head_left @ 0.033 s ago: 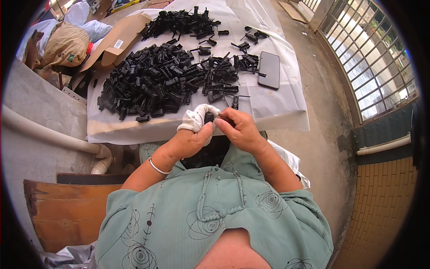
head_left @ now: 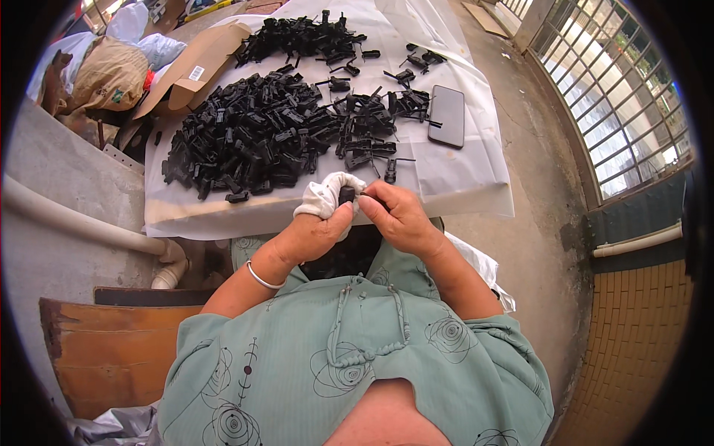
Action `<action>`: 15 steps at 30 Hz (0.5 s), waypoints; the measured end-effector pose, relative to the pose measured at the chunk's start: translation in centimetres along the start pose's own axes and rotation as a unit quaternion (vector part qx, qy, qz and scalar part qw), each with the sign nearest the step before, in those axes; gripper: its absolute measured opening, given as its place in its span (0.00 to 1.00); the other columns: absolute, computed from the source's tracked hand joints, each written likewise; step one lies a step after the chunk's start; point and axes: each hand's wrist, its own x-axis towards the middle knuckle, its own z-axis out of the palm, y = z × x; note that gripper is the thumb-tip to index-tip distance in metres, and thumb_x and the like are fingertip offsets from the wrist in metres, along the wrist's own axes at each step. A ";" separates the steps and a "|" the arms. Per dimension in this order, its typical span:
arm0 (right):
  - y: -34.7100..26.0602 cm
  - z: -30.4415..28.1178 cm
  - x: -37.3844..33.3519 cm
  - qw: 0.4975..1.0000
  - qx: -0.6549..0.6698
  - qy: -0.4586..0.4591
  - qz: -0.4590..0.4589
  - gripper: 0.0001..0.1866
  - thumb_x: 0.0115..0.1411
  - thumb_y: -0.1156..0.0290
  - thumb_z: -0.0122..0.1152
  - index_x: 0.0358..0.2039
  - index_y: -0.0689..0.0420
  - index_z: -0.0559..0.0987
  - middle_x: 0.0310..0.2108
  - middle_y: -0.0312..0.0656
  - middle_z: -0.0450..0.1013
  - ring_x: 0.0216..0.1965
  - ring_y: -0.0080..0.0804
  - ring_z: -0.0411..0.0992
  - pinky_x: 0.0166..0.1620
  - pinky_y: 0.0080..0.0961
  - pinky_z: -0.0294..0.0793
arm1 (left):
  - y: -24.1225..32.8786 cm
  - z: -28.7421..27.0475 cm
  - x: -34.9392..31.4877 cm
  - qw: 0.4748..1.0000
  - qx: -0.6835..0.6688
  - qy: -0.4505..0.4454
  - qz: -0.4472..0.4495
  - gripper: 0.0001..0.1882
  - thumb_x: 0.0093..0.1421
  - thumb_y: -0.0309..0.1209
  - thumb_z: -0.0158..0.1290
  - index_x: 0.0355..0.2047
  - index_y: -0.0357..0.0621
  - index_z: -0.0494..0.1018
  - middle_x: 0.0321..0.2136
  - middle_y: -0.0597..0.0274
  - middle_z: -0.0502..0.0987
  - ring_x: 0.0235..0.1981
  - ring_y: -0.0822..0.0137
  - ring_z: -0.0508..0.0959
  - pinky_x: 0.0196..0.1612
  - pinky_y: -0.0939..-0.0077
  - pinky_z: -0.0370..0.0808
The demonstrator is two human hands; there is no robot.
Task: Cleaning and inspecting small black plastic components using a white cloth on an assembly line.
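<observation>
My left hand [head_left: 325, 229] is closed around a small black plastic part [head_left: 346, 195] at the near edge of the table. White cloth [head_left: 321, 197] is wrapped about its fingers and hides most of them. Close against the part, my right hand [head_left: 401, 219] is closed in a pinch, thumb and forefinger together. What it pinches is too small and dark to make out. Beyond my hands lies a large heap of similar black parts [head_left: 249, 134], many with thin stems. Looser parts [head_left: 366, 149] are spread at its right side.
A second black pile [head_left: 301, 37] lies at the table's far end. On the right of the white-covered table [head_left: 461, 182] rests a phone [head_left: 446, 115]. A cardboard flap [head_left: 197, 67] and sacks [head_left: 111, 74] stand at the left, near a pale pipe [head_left: 82, 219]. A barred window [head_left: 610, 97] is at the right.
The fingers of my right hand have shifted very slightly beside the black part. My left hand, the cloth and the heaps look the same.
</observation>
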 end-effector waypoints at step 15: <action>2.0 1.9 0.6 0.998 -0.008 0.013 -0.063 0.10 0.59 0.70 0.52 0.23 0.62 0.69 0.18 0.48 0.65 0.18 0.45 0.63 0.24 0.34 0.62 | -0.7 -0.7 1.4 0.949 0.285 0.051 0.126 0.14 0.53 0.23 0.43 0.42 0.36 0.65 0.36 0.48 0.69 0.37 0.57 0.70 0.44 0.74 0.67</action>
